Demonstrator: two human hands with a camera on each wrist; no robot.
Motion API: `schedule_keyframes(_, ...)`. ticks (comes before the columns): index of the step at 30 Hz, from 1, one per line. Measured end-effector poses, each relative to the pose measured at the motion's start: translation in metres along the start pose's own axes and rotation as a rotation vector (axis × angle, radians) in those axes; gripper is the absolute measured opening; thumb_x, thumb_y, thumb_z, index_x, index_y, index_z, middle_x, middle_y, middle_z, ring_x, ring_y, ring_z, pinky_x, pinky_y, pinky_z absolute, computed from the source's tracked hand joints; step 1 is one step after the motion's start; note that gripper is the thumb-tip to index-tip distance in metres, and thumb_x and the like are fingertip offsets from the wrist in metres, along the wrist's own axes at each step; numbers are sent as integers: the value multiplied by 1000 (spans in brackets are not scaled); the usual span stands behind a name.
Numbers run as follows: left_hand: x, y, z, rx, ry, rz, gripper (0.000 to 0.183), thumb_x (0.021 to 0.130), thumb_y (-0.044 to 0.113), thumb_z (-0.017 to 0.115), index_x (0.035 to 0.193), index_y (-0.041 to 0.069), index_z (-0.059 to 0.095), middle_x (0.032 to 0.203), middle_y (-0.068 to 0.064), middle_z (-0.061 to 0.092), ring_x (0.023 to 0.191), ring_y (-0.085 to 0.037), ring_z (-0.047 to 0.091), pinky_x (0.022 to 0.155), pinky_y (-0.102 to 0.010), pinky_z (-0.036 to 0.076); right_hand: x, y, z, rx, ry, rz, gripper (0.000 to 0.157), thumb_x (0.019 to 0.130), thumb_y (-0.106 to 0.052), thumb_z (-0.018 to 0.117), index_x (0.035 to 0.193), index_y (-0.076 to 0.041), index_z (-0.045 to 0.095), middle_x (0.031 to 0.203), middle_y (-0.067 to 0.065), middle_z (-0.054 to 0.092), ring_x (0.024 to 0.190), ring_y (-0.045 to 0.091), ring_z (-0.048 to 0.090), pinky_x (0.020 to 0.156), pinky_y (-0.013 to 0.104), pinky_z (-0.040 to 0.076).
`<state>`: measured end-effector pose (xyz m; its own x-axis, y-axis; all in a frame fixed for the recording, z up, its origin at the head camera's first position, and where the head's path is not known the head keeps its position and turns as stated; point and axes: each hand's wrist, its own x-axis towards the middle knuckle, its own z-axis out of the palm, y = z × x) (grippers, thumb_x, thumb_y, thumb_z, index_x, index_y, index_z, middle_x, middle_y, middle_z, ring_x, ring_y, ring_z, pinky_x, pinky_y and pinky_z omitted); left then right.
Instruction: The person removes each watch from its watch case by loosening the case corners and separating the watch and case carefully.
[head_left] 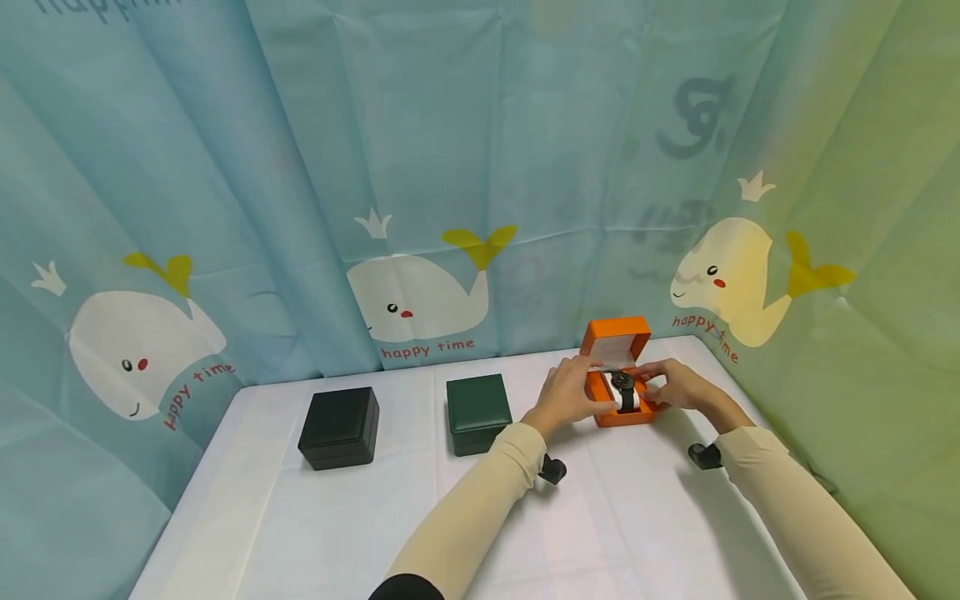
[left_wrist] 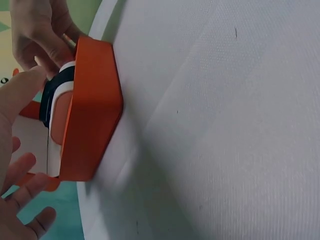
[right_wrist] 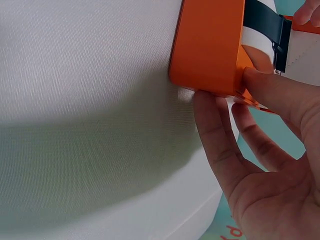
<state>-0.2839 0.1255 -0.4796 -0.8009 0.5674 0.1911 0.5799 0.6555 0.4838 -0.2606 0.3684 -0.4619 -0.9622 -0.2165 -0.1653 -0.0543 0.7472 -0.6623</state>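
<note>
black-strapped wristwatch [head_left: 622,382] on white cushion [right_wrist: 257,41] inside open orange watch box [head_left: 626,420], right hand [head_left: 677,386] pinching the box, left hand [head_left: 565,393] spread alongside; likely a steadying step, next move calling for a level box.

A white table [head_left: 300,533] with a creased, woven surface spans the lower part of the head view. On it sit a closed black box [head_left: 341,427], lower left of centre; a closed green box [head_left: 478,414] below the middle; and an open orange box [head_left: 626,419], right of centre.
</note>
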Motion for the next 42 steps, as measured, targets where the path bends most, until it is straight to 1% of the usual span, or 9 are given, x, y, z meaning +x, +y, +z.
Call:
schedule_keyframes(7, 6, 3, 11, -3, -10, 41, 66, 84, 50, 83, 140, 21, 62, 136, 6, 64, 123, -12, 57, 105, -33, 45, -4, 6, 0, 20, 11, -17, 44, 89, 2, 73, 131, 7, 64, 129, 39, 57, 84, 26, 67, 70, 36, 61)
schedule_keyframes(13, 11, 4, 16, 53, -34, 42, 63, 84, 49, 83, 136, 19, 66, 128, 6, 68, 110, -10, 62, 98, -30, 49, -3, 12, 6, 70, 0, -41, 46, 88, 5, 71, 133, 7, 62, 129, 39, 57, 81, 24, 67, 70, 34, 60)
schedule_keyframes(16, 14, 4, 16, 80, -51, 36, 61, 84, 50, 84, 134, 19, 67, 124, 7, 69, 104, -9, 61, 94, -30, 49, -2, 13, 6, 89, -2, -36, 46, 89, 5, 71, 134, 6, 62, 130, 39, 57, 82, 25, 68, 70, 34, 60)
schedule_keyframes(21, 19, 4, 16, 88, -77, 37, 61, 83, 50, 84, 132, 18, 68, 118, 7, 70, 98, -9, 60, 89, -28, 50, -2, 12, 4, 80, 13, -32, 44, 89, 5, 71, 132, 6, 62, 128, 38, 58, 90, 30, 64, 69, 33, 60)
schedule_keyframes(23, 20, 5, 16, 101, -86, 33, 62, 83, 52, 84, 133, 19, 68, 117, 7, 70, 98, -9, 60, 88, -28, 50, -2, 12, 4, 79, 15, -22, 44, 90, 4, 71, 133, 7, 62, 127, 37, 59, 91, 30, 63, 69, 33, 60)
schedule_keyframes(27, 24, 6, 16, 146, -88, 15, 64, 81, 55, 83, 132, 20, 68, 117, 8, 70, 98, -9, 62, 89, -30, 50, -2, 10, 3, 94, 14, -2, 45, 91, 2, 71, 135, 6, 62, 130, 37, 58, 85, 25, 65, 70, 33, 59)
schedule_keyframes(33, 28, 14, 13, 209, -75, -20, 62, 77, 56, 86, 125, 20, 71, 108, 9, 71, 93, -10, 63, 85, -32, 52, -4, 5, 1, 82, 24, -31, 45, 90, 2, 72, 134, 6, 63, 130, 38, 58, 78, 22, 66, 69, 31, 57)
schedule_keyframes(38, 30, 19, 10, 222, -69, -59, 54, 73, 54, 90, 111, 19, 73, 97, 9, 70, 88, -11, 63, 79, -32, 50, -4, 4, 1, 84, 27, -33, 46, 90, 1, 74, 134, 8, 62, 129, 39, 58, 90, 28, 65, 69, 30, 58)
schedule_keyframes(42, 31, 22, 10, 212, -73, -82, 56, 72, 52, 91, 114, 20, 74, 99, 8, 71, 90, -12, 62, 79, -31, 48, -3, 5, 1, 80, 28, -11, 46, 91, 0, 74, 134, 6, 62, 130, 38, 58, 96, 30, 65, 71, 30, 58)
